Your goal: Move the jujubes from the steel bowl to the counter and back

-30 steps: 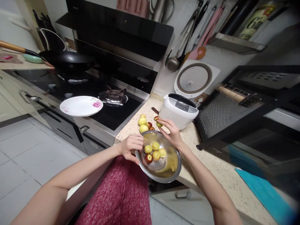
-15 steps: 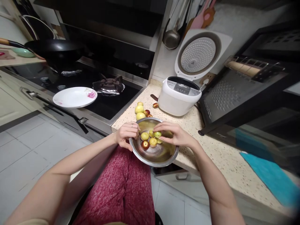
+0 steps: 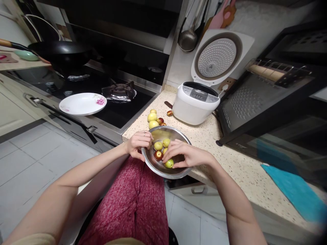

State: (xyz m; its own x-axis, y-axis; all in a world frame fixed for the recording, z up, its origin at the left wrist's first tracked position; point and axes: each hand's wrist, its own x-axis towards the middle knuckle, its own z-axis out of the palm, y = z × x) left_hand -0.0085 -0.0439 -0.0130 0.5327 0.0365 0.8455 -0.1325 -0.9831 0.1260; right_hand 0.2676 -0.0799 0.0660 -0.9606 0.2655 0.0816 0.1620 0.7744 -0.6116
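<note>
A metal bowl [image 3: 178, 176] rests tilted at the counter's front edge, above my lap. My left hand [image 3: 139, 144], with a ring on one finger, grips its left rim. Inside lie several yellow-green jujubes [image 3: 158, 146] and a brown-red jujube [image 3: 158, 155]. My right hand [image 3: 187, 154] reaches into the bowl, its thumb and fingertips closed about a green jujube [image 3: 169, 163]. Those fingers partly hide other fruit. Behind the bowl, more yellow-green jujubes [image 3: 152, 116] and brown-red ones [image 3: 160, 120] sit on the counter.
A white rice cooker [image 3: 195, 102] stands with its lid up; a single jujube [image 3: 169, 113] and a dark handle [image 3: 168, 104] lie beside it. A flowered plate [image 3: 83, 103] overhangs the stove's front. A wok [image 3: 61, 51], a black oven [image 3: 270, 112] and a blue cloth [image 3: 293, 190] flank the workspace.
My right hand has moved lower in the bowl, toward me, with the green jujube. A yellow-green jujube behind it now shows more. My left hand stays on the rim.
</note>
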